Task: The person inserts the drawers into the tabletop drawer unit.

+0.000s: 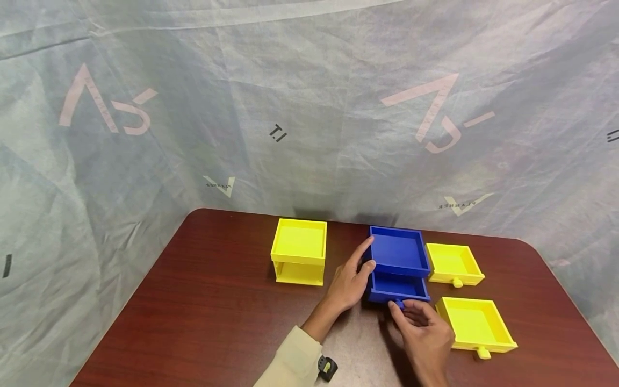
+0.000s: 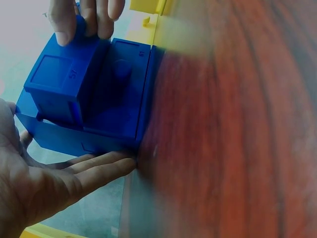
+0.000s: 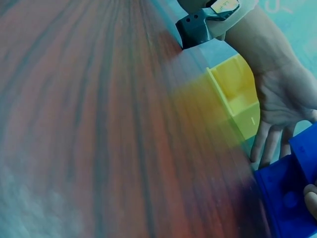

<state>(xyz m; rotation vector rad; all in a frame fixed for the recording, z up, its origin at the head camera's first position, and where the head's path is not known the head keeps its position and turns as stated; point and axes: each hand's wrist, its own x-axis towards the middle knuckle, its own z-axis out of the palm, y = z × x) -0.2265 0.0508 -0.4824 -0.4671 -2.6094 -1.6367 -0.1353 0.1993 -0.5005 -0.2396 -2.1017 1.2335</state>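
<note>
On the glossy red-brown tabletop (image 1: 193,322), before creased, printed grey sheeting (image 1: 309,70), a blue cabinet (image 1: 396,250) stands toward the back, between a yellow cabinet (image 1: 301,240) and two yellow drawers (image 1: 471,325); the left hand (image 1: 348,285), fingers extended, rests against its side, while the right hand (image 1: 427,336) pinches the blue drawer (image 1: 387,296) by its knob (image 1: 399,304)

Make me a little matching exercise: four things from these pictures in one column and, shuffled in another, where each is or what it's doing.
1. Left hand
2. Right hand
3. Yellow cabinet
4. Blue drawer

A. Partly pulled out
B. Touching the blue cabinet's side
C. Pinching a knob
D. Standing open-fronted with no drawer in it

Pairs: 1-B, 2-C, 3-D, 4-A
</note>
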